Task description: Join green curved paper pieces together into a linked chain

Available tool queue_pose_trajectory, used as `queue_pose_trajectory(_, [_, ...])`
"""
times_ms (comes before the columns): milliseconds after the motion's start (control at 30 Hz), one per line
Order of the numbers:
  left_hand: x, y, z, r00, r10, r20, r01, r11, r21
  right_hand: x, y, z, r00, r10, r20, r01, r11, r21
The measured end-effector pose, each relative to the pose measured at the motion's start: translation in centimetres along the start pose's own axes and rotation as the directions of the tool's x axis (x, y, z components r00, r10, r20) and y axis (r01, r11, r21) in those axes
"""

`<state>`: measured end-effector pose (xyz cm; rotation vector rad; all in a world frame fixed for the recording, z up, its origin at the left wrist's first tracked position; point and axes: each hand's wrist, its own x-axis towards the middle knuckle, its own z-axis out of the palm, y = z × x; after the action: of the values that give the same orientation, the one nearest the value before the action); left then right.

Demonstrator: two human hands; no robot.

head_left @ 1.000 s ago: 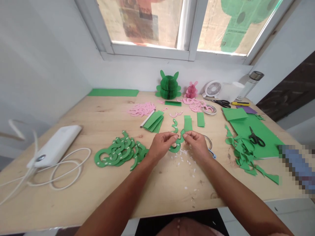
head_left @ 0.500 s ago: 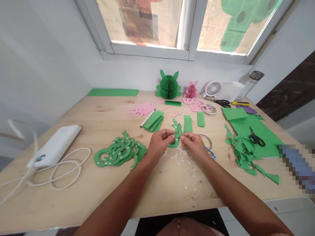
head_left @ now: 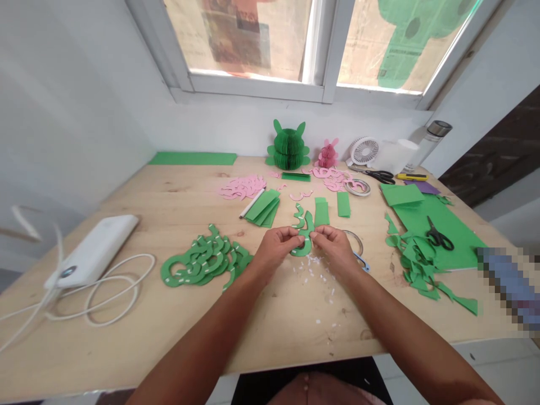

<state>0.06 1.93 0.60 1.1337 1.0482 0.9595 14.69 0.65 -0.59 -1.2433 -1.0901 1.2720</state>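
A curved green paper cutout with small white tape pieces is pinched between both hands over the middle of the table. My left hand is closed on its left side, thumb and forefinger together. On its right edge, my right hand is closed in a pinch too; its fingertips hide part of the edge. Another wavy green cutout lies just beyond. Small white paper scraps are scattered below the hands. Left of my left hand is a pile of taped green cutouts.
A tape roll and a blue tool lie partly behind my right hand. Scissors rest on green sheets beside green offcuts. A white power bank with cable is at left. Paper figures stand behind.
The green cutout has turned slightly and shifted a little right between my fingers. Both hands stay pinched near the same spot.
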Motion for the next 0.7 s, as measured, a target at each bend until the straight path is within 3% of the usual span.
queue_pose_trajectory(233, [0.31,-0.23,0.09,0.992,0.079,-0.102,-0.079,0.997,0.0,-0.33,-0.14,0.17,0.998,0.047,0.046,-0.048,0.998,0.028])
queue_pose_trajectory(533, [0.04,-0.05,-0.08,0.999,0.026,-0.044,-0.026,1.0,-0.014,-0.26,-0.26,0.27,0.998,0.052,0.028,-0.053,0.998,0.018])
queue_pose_trajectory(700, [0.12,-0.08,0.01,0.993,0.067,-0.094,-0.066,0.998,0.016,-0.26,-0.07,0.17,0.998,0.039,0.042,-0.039,0.999,0.009])
